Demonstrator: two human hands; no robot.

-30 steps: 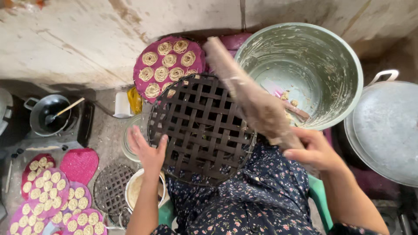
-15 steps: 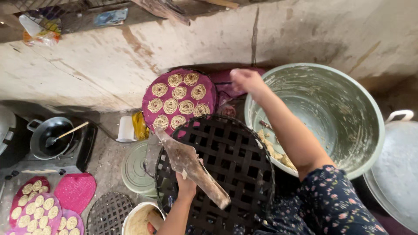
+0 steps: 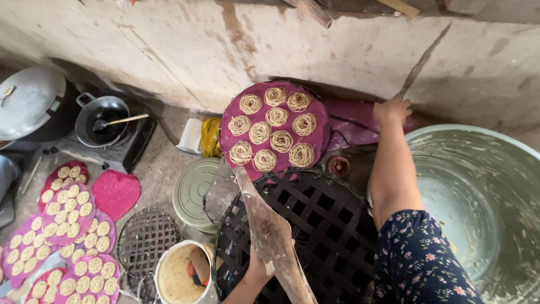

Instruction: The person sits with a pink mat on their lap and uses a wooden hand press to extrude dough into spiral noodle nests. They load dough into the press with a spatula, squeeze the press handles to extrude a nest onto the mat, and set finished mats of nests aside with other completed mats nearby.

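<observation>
Black lattice tray (image 3: 315, 225), magenta mat (image 3: 320, 121)

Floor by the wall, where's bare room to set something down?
Bare floor lies between the stove, pink mat and green lid. The black lattice tray is partly open right of the left hand. Lower left is crowded with noodle mats.

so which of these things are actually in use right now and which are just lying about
In use: left hand holding the dough-caked wooden press; black lattice tray; right hand reaching at the purple mats; noodle-coil mat.

Lying about: pan with spoon; big basin; batter bucket.
</observation>
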